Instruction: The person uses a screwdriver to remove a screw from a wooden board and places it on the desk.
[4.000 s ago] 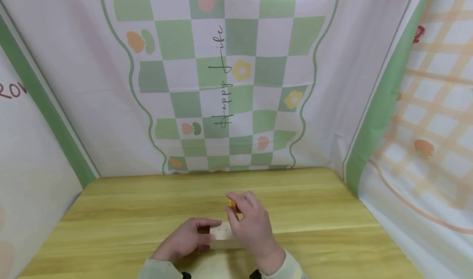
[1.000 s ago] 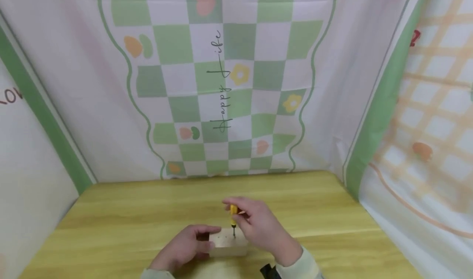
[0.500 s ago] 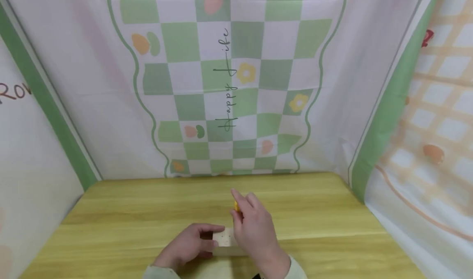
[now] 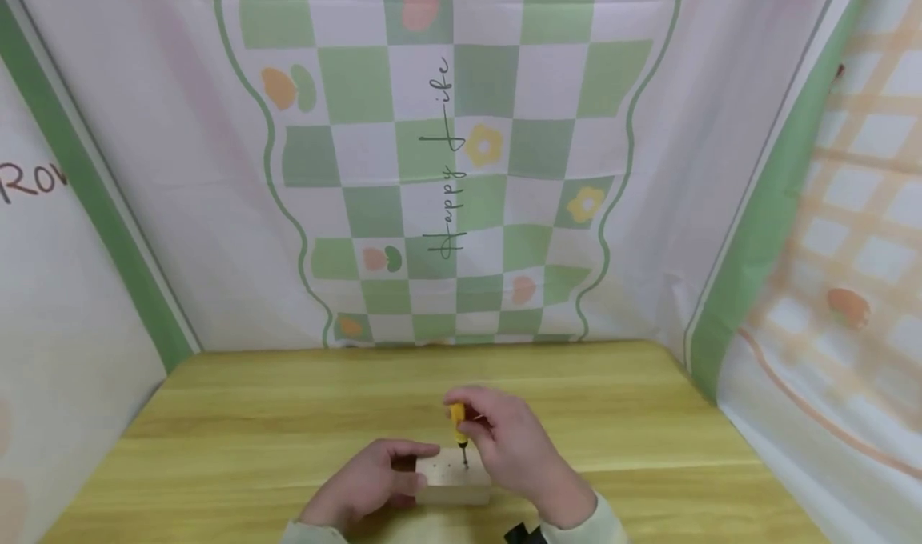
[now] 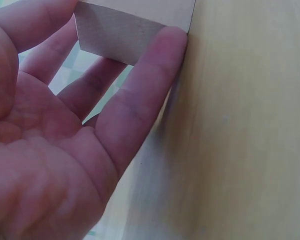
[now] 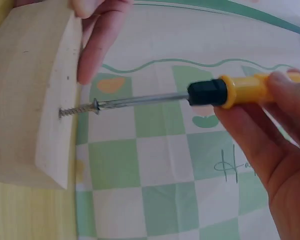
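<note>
A pale wooden block lies on the table, with small dark holes in its top. My left hand grips its left end between fingers and thumb; the left wrist view shows fingertips against the block. In my right hand is a screwdriver with a yellow handle, held almost upright over the block's right part. Seen from the right wrist, its tip meets the head of a screw. That screw's point is in the block, and much of its thread stands out.
The wood-grain table stretches around the block. A white and green checked curtain hangs behind its back edge, with more printed cloth at both sides. A black wrist strap shows near the right sleeve.
My right hand has twisted and swung outward, so the screwdriver and the block's right part show again. Similar turns appear across the earlier frames. The left hand keeps its grip on the block.
</note>
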Tool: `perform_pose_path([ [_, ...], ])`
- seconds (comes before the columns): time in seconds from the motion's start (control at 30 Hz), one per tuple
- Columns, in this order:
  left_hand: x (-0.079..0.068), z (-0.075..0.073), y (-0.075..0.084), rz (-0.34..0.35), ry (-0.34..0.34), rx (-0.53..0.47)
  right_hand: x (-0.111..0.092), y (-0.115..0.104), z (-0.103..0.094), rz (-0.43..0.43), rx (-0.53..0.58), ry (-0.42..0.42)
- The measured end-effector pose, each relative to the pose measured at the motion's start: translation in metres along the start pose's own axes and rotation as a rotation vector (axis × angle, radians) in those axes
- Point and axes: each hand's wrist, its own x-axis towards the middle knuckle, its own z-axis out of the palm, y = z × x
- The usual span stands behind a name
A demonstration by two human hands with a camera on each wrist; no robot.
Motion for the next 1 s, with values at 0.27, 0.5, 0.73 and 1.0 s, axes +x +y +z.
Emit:
perform_pose_path([
  [0.27,0.001,0.0,-0.001,-0.008,0.005,-0.005,0.0,-0.003,0.0,0.048,-0.013,0.07],
  [0.5,0.0,0.001,0.0,-0.014,0.008,0.008,0.002,-0.012,0.017,-0.032,-0.286,0.303],
  [0.73,0.0,0.001,0.0,-0.008,-0.005,-0.002,0.0,-0.008,0.014,-0.127,-0.194,0.24],
  [1.0,-0.002,0.002,0.001,0.004,-0.001,0.011,-0.003,0.001,-0.002,-0.04,0.047,0.078],
])
